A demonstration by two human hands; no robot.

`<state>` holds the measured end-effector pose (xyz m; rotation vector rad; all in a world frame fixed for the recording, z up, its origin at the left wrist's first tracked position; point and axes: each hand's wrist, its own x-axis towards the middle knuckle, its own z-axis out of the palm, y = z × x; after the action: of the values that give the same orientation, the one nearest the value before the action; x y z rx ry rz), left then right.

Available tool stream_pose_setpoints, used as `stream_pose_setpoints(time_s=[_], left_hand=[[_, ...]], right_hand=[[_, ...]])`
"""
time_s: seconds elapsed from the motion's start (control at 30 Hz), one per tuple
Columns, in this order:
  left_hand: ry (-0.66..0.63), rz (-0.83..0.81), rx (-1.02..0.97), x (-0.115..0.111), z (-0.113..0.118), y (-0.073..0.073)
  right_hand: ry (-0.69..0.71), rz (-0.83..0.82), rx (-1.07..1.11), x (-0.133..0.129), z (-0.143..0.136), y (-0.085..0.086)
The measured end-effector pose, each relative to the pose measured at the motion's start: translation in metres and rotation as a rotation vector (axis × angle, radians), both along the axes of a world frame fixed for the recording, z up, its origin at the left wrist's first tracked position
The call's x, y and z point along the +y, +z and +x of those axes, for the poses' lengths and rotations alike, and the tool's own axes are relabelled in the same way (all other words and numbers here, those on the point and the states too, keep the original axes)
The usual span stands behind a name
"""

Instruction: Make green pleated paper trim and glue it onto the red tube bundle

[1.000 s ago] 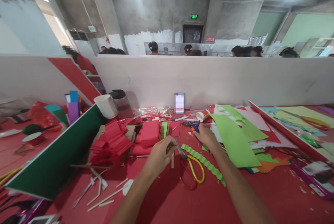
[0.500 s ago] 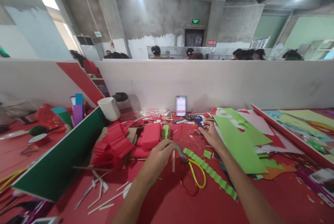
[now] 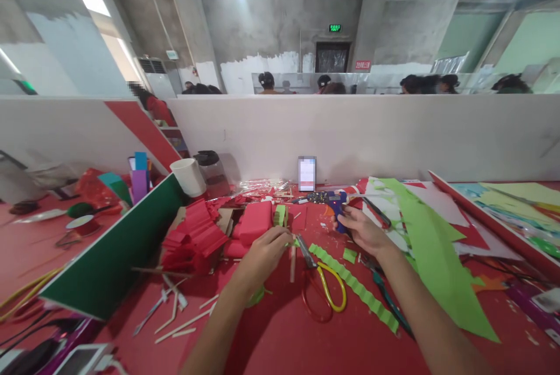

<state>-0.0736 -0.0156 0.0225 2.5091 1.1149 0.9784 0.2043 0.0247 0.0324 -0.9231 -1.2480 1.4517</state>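
Note:
My right hand is closed round the handle of a blue glue gun, whose nozzle points left. My left hand has its fingers pinched together over a small bit of green paper, beside the tips of scissors. The scissors, with one yellow and one red handle loop, lie on the red table. To their right runs a pleated green paper strip. A red paper-wrapped block sits just behind my left hand.
Crumpled red paper and a green board stand at the left, with thin sticks in front. Green sheets and a dark-handled tool lie right. A phone leans against the white partition.
My right hand has taken hold of the glue gun and lifted it slightly. The green sheets on the right have shifted. The view has tilted a little.

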Motion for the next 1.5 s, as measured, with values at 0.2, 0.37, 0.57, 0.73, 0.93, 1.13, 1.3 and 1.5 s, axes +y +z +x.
stream_pose_setpoints(time_s=[0.2, 0.37, 0.57, 0.73, 0.93, 1.13, 1.3, 1.5], left_hand=[[-0.009, -0.032, 0.009, -0.001, 0.001, 0.001], [-0.041, -0.031, 0.031, 0.0, 0.001, 0.0], [-0.048, -0.034, -0.007, 0.001, 0.001, 0.0], [-0.037, -0.038, -0.039, 0.002, 0.0, -0.004], [-0.04, -0.041, -0.019, -0.003, 0.0, 0.002], [-0.041, 0.025, 0.073, -0.008, -0.002, 0.01], [-0.048, 0.022, 0.031, -0.007, -0.003, 0.001], [-0.069, 0.044, 0.053, -0.004, -0.004, -0.003]], right_hand=[[-0.157, 0.066, -0.252, 0.016, -0.01, -0.009], [-0.238, 0.148, -0.436, 0.018, -0.011, -0.004], [-0.174, 0.319, -0.612, -0.001, -0.007, 0.015], [-0.156, 0.384, -0.74, -0.021, -0.001, 0.02], [-0.18, 0.431, -0.802, -0.03, 0.001, 0.011], [-0.14, 0.465, -0.82, -0.038, -0.009, 0.015], [-0.116, 0.476, -0.878, -0.043, -0.016, 0.017], [-0.1, 0.488, -0.933, -0.045, -0.02, 0.019]])
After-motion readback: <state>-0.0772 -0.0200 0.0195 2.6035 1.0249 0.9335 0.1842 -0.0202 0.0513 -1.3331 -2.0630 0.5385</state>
